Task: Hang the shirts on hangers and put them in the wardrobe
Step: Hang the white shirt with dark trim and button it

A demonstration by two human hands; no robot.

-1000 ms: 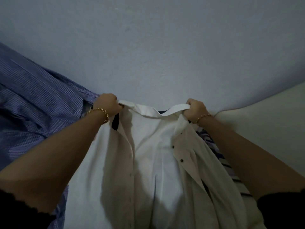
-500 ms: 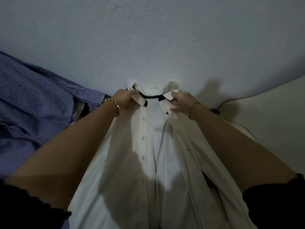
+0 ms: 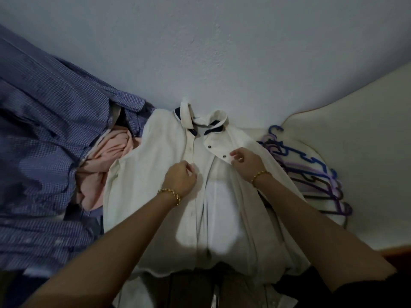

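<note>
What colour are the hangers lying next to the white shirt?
Purple and blue. The hangers show in the head view, piled right of the white shirt.

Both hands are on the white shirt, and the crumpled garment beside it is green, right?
Not quite: the head view shows the crumpled garment is pale pink, not green. The left hand and right hand are on the white shirt.

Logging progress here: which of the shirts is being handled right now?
The white shirt with dark collar trim: left hand and right hand both hold its front. The blue checked shirt and pink garment lie untouched beside it.
</note>
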